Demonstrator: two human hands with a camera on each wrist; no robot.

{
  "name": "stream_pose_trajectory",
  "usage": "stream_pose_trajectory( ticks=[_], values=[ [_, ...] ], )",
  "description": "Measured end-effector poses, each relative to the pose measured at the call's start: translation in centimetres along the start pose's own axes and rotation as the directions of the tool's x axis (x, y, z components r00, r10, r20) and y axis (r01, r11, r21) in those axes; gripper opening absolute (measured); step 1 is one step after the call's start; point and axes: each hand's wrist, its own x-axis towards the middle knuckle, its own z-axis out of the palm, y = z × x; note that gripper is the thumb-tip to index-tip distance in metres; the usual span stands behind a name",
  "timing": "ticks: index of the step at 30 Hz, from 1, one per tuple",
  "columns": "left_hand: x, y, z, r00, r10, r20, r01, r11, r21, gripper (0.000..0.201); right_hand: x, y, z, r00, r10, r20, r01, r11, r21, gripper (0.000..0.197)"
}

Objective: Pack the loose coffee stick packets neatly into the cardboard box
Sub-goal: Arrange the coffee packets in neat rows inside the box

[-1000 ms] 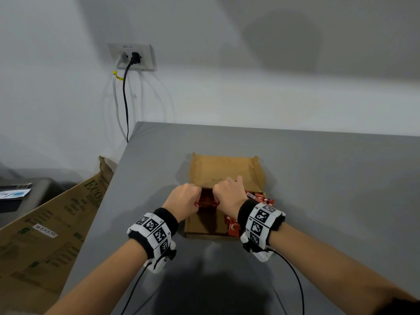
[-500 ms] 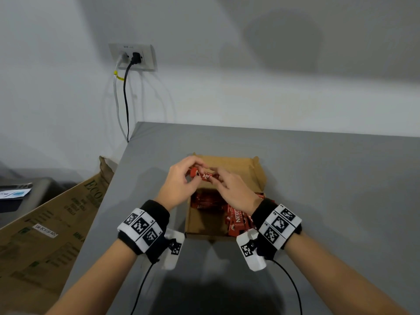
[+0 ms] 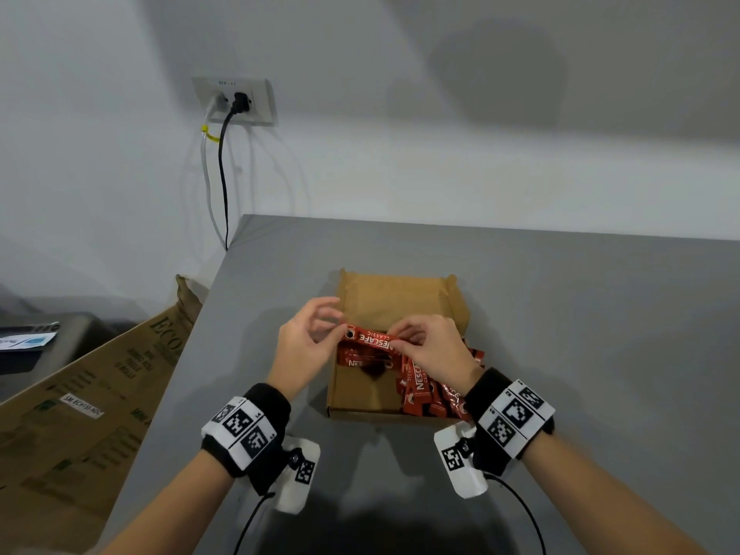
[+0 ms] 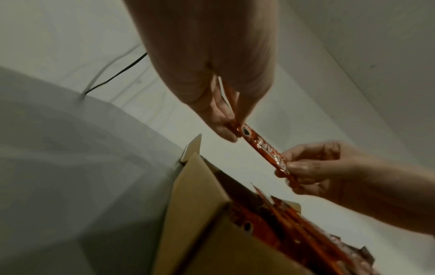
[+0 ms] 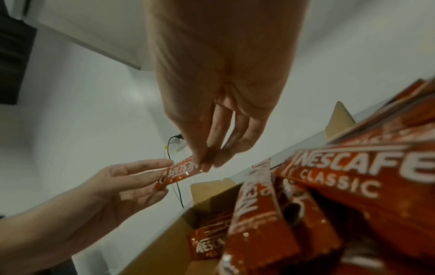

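Observation:
An open cardboard box (image 3: 394,298) lies on the grey table (image 3: 580,334). Above its middle, both hands hold one red coffee stick packet (image 3: 372,339) level. My left hand (image 3: 308,340) pinches its left end (image 4: 237,128); my right hand (image 3: 430,346) pinches its right end (image 5: 207,158). Another packet (image 3: 362,360) lies flat inside the box beneath. Several more packets (image 3: 434,390) are heaped over the box's right front corner, close under my right wrist (image 5: 341,176).
A large flattened brown carton (image 3: 80,402) leans at the table's left edge. A wall socket (image 3: 234,100) with a black cable (image 3: 223,186) sits behind the table's far left corner. Wrist-camera cables hang off the table's front.
Both hands rose out of the box, lifting one packet with them. Since half a second ago the packet has come slightly nearer and is now stretched level between the two hands.

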Motion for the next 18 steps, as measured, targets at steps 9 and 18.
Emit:
stream_pose_trajectory(
  ticks=[9, 18],
  values=[
    [0.9, 1.1, 1.6, 0.989, 0.144, 0.026, -0.146, 0.969, 0.198, 0.009, 0.4, -1.7, 0.8, 0.988, -0.121, -0.100, 0.134, 0.980, 0.144, 0.052],
    [0.1, 0.7, 1.3, 0.990, -0.137, 0.031, 0.141, 0.956, -0.259, 0.033, 1.0, -1.8, 1.5, 0.998, -0.062, 0.018, 0.064, 0.994, -0.089, 0.022]
  ],
)
